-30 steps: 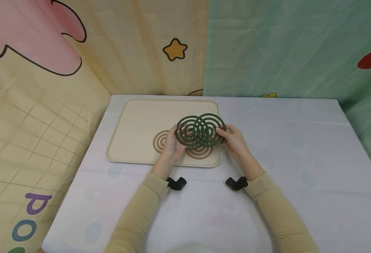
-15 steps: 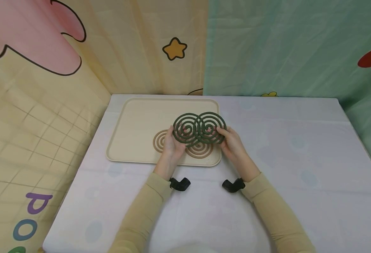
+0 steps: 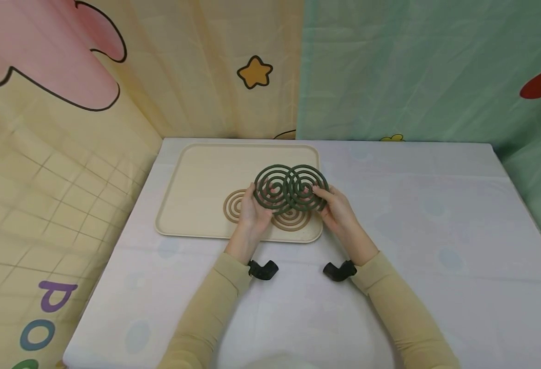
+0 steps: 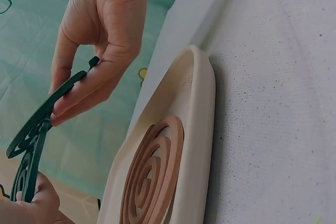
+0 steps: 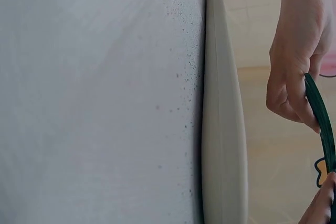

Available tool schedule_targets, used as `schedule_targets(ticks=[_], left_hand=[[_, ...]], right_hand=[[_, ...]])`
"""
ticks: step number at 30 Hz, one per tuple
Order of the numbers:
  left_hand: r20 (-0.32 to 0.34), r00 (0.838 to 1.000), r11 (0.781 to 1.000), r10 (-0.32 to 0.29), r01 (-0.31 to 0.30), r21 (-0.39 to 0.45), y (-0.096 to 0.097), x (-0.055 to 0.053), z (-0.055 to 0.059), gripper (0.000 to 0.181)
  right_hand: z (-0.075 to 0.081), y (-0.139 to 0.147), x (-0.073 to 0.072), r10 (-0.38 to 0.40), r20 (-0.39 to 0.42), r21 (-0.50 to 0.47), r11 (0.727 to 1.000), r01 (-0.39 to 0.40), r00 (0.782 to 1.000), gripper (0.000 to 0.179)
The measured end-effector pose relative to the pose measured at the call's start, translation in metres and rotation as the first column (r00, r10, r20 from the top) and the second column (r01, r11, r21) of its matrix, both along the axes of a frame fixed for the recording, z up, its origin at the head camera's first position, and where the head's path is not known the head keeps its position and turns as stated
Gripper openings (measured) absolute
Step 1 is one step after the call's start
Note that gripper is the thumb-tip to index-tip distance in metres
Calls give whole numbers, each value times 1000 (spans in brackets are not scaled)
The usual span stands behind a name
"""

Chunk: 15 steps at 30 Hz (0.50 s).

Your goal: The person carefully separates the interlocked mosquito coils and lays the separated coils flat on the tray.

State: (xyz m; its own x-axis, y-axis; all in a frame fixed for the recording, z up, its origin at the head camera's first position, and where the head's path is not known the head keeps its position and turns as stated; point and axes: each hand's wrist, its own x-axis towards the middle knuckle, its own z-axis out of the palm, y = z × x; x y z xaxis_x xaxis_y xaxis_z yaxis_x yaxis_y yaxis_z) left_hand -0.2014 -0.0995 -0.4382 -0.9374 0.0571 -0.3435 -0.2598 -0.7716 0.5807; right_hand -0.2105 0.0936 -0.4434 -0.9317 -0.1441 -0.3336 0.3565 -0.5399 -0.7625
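Two green mosquito coils, one on the left [image 3: 276,189] and one on the right [image 3: 307,188], overlap at their inner edges above the tray. The left hand [image 3: 255,218] holds the left coil at its outer side, fingers partly hidden beneath. With the thumb on top, the right hand [image 3: 338,209] pinches the right coil's edge. In the left wrist view the two coils [image 4: 44,109] meet at an angle between the hands. Below them on the tray lie brown coils, one at the left [image 3: 232,206], partly behind the left hand, and another [image 3: 291,222] under the green pair.
A cream tray [image 3: 196,174] with a low raised rim lies on the white-covered table [image 3: 413,215]. Its right end is under the hands. Black wrist mounts [image 3: 263,270] sit on both forearms. Printed curtains [image 3: 390,72] hang behind and beside the table.
Both green coils have risen slightly and tilted to face the camera more. They overlap less than one second ago. The wrists have come slightly closer together; the brown coils stay put.
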Motion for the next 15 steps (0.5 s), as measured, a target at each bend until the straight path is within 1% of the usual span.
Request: schedule_targets(ticks=[5,8,13,15], left_hand=[[-21,1000,1000,-14,15,3,3,0,0,40],[-25,999,1000,-25,25,5,4,1,1,41],[-26,999,999,-47,47,17,3,3,2,40],[-33,998,999,-52,52,8,1,2,2,39]], right_hand=[[-1,-2,0,25,-1,61,998,-25,1000,27],[-2,-3,0,29,4,73,997,-29,1000,32],[-2,-2,-1,28,10,84,996,-29,1000,35],[-2,-2,-2,33,12,84,996,-34,999,33]])
